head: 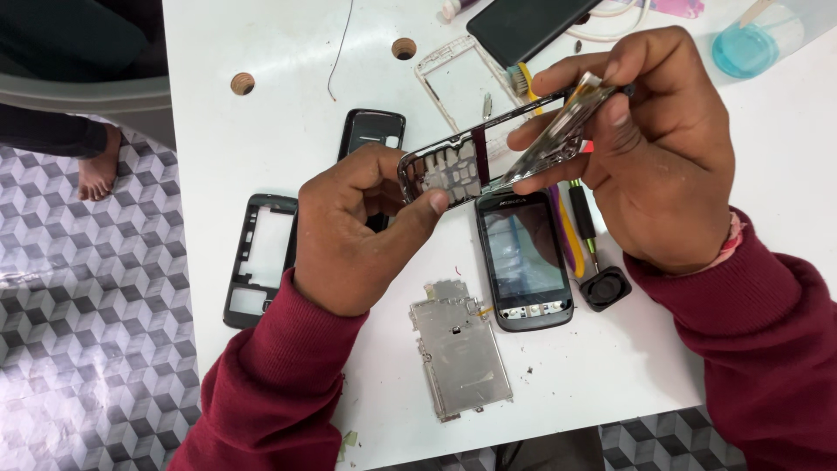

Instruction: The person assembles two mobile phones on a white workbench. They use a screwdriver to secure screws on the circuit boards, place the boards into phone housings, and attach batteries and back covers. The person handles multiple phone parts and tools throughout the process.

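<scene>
My left hand (357,231) pinches the lower end of a silver phone frame (453,166), held above the white table (610,366). My right hand (649,144) grips the frame's upper end together with a thin, shiny display panel (558,131) tilted out of it. Directly below lies a black phone front with a touch screen (523,260). A bare metal chassis plate (459,349) rests near the table's front edge.
A black phone housing frame (257,259) lies at the left edge, another black shell (373,131) behind my left hand. A clear frame (453,74), dark phone (527,24), blue cup (750,44), screwdrivers (580,218) and a small black square part (605,288) surround them. Someone's bare foot (98,166) stands on the patterned floor.
</scene>
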